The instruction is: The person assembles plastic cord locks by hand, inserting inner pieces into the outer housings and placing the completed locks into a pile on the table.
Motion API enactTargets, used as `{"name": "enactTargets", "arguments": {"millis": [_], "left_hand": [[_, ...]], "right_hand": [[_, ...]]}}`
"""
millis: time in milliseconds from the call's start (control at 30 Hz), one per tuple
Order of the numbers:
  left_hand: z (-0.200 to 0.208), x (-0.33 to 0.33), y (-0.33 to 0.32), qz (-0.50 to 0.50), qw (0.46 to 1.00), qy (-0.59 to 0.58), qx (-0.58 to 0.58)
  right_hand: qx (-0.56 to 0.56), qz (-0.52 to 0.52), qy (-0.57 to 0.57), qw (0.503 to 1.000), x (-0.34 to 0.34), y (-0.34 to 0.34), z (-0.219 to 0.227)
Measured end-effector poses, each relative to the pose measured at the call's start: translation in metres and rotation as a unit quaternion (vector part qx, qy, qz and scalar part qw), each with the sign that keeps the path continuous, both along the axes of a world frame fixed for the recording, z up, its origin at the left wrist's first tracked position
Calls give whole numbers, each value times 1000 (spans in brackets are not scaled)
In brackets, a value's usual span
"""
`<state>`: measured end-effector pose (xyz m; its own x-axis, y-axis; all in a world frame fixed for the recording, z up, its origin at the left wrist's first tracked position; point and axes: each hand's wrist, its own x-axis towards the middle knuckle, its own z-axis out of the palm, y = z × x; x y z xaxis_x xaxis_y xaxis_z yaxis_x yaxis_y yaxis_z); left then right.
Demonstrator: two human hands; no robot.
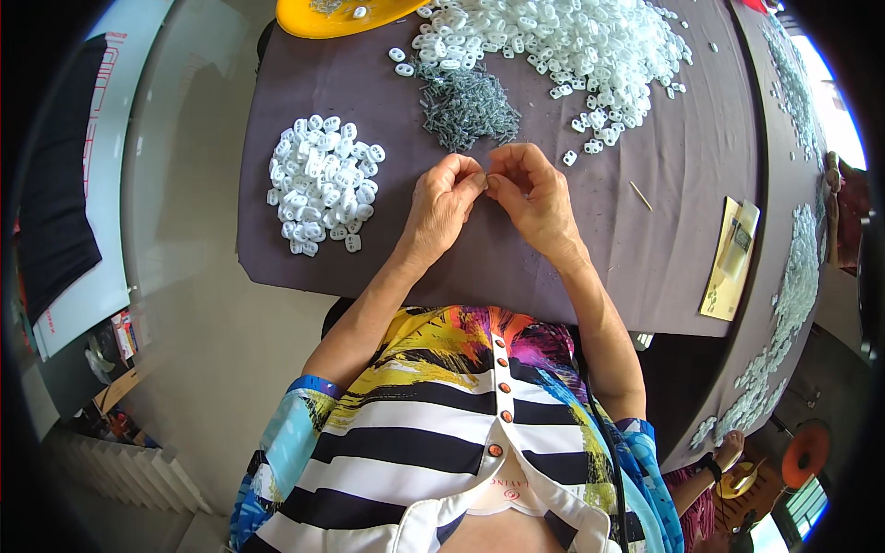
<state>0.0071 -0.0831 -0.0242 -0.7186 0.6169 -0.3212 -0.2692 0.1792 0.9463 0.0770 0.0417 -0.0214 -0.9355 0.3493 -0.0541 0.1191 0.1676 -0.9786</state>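
My left hand (441, 201) and my right hand (537, 205) meet in front of me above the dark tablecloth, thumbs and fingers pinched together. A tiny dark piece seems to show between the fingertips, too small to name. Just beyond the hands lies a heap of small grey metal pieces (468, 109). To the left is a pile of white oval plastic pieces (323, 182) with openings in them. A larger heap of similar white plastic pieces (562, 41) spreads across the far side of the table.
A yellow tray (341, 26) sits at the far left edge. Right of my hands lie a thin wooden stick (641, 195) and a yellow card (717, 288) under a clear container (738, 241). At the right, another person's hand (730, 449) is beside more white pieces (795, 290).
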Motion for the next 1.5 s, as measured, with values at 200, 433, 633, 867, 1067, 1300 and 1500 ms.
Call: {"name": "enactTargets", "arguments": {"millis": [200,433,633,867,1067,1300,1500], "left_hand": [[4,-5,0,5,996,-85,32],[4,-9,-2,-21,994,-104,38],[3,-10,-5,-24,992,-113,51],[3,-11,-6,-17,991,-126,34],[3,-12,-8,-11,989,-142,31],[1,-12,-6,2,989,-133,60],[5,-14,-5,-1,988,-144,56]], "right_hand": [[-87,-4,3,996,-1,1,-7],[-228,6,0,974,-6,11,-5],[-258,1,-37,965,-13,13,-2],[-255,-8,-6,967,-12,9,-5],[-146,11,22,989,-12,4,-6],[-240,-23,7,970,-13,3,-5],[-205,-6,14,979,-14,4,-2]]}}
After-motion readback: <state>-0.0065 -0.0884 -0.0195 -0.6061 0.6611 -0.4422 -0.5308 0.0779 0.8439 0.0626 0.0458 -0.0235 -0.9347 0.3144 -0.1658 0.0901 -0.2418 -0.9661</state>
